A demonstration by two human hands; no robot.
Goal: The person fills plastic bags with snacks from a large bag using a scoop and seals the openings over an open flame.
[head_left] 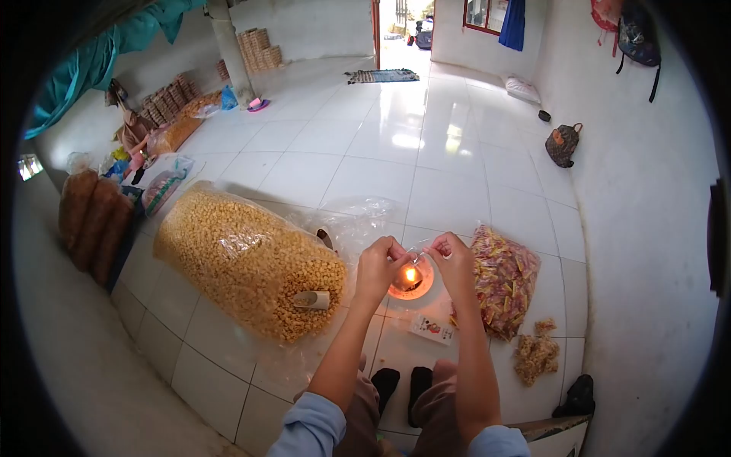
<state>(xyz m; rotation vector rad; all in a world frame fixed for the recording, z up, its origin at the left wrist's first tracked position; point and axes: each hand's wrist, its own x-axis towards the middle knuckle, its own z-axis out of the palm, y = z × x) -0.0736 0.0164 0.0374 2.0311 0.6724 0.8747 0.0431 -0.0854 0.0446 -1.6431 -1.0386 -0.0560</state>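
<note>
Above a lit flame (411, 273) in a round dish (421, 292), both hands pinch a small piece of clear plastic (417, 254). My left hand (381, 263) is closed on its left side and my right hand (451, 257) on its right side. Left of them lies a big clear bag of yellow snack pieces (236, 255), with a scoop (311, 299) resting in its open end. To the right is a bag of small red and yellow packets (504, 282). A printed white card or box (432, 329) lies just below the dish.
Small filled bags (536, 358) lie at the lower right, near a black object (579, 396). Tall brown bags (93, 221) stand at the left wall. Another person (133, 133) is at the back left. A backpack (563, 145) leans on the right wall.
</note>
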